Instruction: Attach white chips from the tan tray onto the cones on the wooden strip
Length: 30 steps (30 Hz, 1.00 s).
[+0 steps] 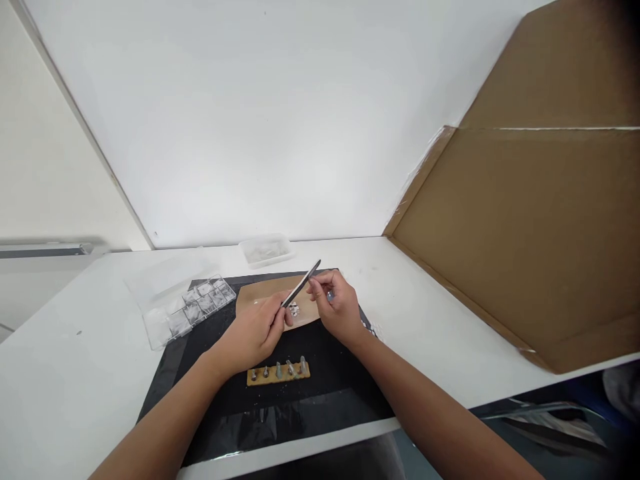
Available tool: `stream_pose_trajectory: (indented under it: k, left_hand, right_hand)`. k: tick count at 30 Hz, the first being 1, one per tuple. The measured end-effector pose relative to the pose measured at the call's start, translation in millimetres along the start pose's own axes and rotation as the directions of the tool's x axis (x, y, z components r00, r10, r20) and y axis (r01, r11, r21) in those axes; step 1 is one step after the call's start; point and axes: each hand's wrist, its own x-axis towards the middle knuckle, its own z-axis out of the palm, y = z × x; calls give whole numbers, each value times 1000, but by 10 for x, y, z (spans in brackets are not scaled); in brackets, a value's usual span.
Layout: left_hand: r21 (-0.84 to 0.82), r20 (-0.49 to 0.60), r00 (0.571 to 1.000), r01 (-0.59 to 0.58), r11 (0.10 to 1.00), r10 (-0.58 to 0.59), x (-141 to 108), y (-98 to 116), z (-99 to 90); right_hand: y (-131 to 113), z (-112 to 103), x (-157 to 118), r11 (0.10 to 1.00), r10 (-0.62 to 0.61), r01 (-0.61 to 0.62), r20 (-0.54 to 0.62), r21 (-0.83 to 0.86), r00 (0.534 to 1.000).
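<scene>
Fingers of left hand (255, 330) clamped on file (301, 287), tilted above brown paper (257, 291). Right hand (341, 310): fingers curled beside file, grip unclear. Yellow strip (273, 381) lies on black mat (335, 387).

Nail file (301, 285): slim, straight, dark, pale along one side; gripped near lower end in left hand (261, 328), slanting up and rightward. Small translucent piece (331, 295): at right hand (340, 308), mostly hidden by fingers, exact shape unclear.
</scene>
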Motion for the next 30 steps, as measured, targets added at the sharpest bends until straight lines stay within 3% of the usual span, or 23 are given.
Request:
stream_pose_trajectory:
  k: [3, 8, 15, 19, 23, 30]
  left_hand:
    - [48, -27, 999, 22, 999, -20, -3, -57, -43]
    - [331, -57, 996, 81, 940, -66, -26, -93, -113]
    - [464, -14, 992, 114, 879, -122, -17, -79, -113]
    - [425, 27, 997, 52, 904, -70, -24, -86, -138]
    - [344, 61, 994, 64, 937, -90, -21, -70, -182]
    - [331, 29, 996, 73, 941, -88, -28, -121, -199]
  right_hand:
    - [-53, -6, -7, 998, -55, 55, 35, 2, 998]
    - [-128, -19, -43, 986, -155, 159, 74, -52, 985]
    - [-109, 11, -79, 950, -192, 212, 105, -231, 976]
    - [-99, 17, -64, 937, -205, 227, 107, -265, 973]
    - [-99, 8, -42, 941, -199, 219, 101, -258, 975]
    - [-136, 13, -47, 947, -221, 245, 132, -206, 966]
